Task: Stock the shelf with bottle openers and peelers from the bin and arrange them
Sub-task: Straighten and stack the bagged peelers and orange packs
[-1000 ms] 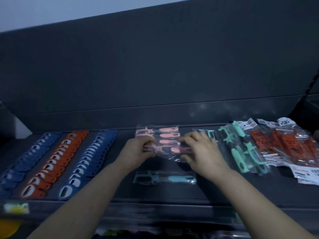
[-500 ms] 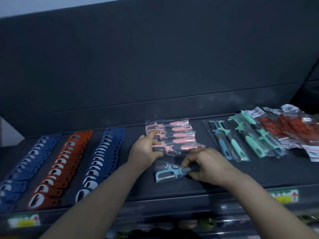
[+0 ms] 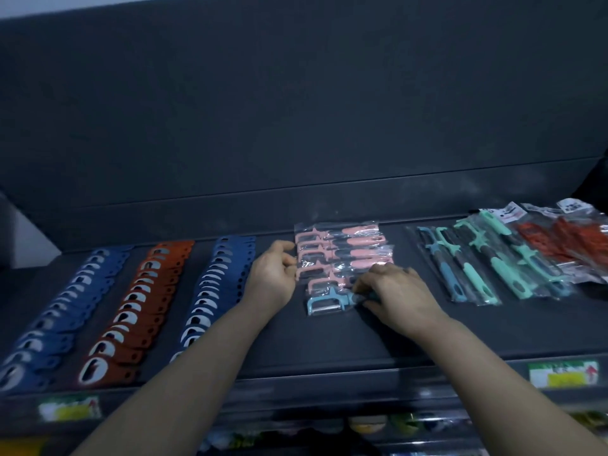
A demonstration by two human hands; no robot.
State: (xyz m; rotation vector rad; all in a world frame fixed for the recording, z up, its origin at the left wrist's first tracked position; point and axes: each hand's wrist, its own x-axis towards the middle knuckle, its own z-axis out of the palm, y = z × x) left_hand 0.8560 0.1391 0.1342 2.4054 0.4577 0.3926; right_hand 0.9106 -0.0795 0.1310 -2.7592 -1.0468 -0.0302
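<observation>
On the dark shelf (image 3: 329, 343) the two hands work side by side, close but not touching. The right hand (image 3: 394, 291) lies knuckles up, its fingertips pinched round the handle of a blue peeler (image 3: 329, 301) in a clear wrapper. That peeler lies flat on the shelf with its blade end towards the left, just in front of the pink peelers (image 3: 342, 250) and overlapping the nearest of them. The pink peelers (each in its own clear sleeve) form a shingled stack running back towards the shelf's rear wall, blade ends to the left. The left hand (image 3: 271, 278) is at the left edge of that stack, thumb and curled fingers nipping the wrapper ends. Left of the hands lie three slanted rows of bottle openers, each piece overlapping the next: a blue row (image 3: 62, 307) at the far left, an orange row (image 3: 138, 307) in the middle, and a second blue row (image 3: 214, 291) just beside the left wrist. To the right, apart from the pink stack, lie bagged teal peelers (image 3: 487, 258), some of them blue, with red packets (image 3: 566, 238) beyond them at the edge of view. A price label (image 3: 562, 375) sits on the shelf's front lip.
</observation>
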